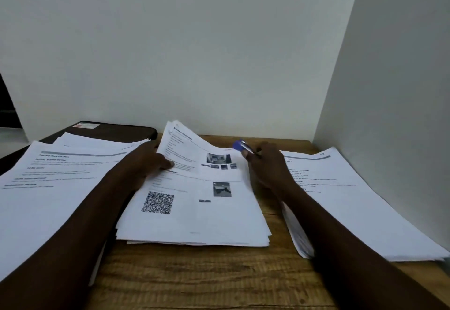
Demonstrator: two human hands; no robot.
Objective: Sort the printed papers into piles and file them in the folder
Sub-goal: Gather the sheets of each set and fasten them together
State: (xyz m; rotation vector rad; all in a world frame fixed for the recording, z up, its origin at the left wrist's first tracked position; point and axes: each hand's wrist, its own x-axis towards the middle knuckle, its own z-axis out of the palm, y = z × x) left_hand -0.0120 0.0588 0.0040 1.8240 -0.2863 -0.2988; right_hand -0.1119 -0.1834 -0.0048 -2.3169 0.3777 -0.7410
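Left hand [151, 161]: sheets [194, 154] pinched, raised off middle pile [194, 217].
Right hand [267, 166]: pen [243, 148] gripped (blue cap), right of middle pile.
Folder [117, 131]: behind-left of middle pile, overlaid by papers [48, 188]; contents hidden.

There are three piles of printed paper: the middle pile [194, 212], a left pile [60, 188] and a right pile [353, 200] flanking it. One dark folder [117, 131] lies beyond the middle pile, to its left. One pen [243, 146] is above its far right corner. Two hands, a left hand [148, 161] and a right hand [267, 166], are at it. One wooden table [207, 273] lies beneath it.
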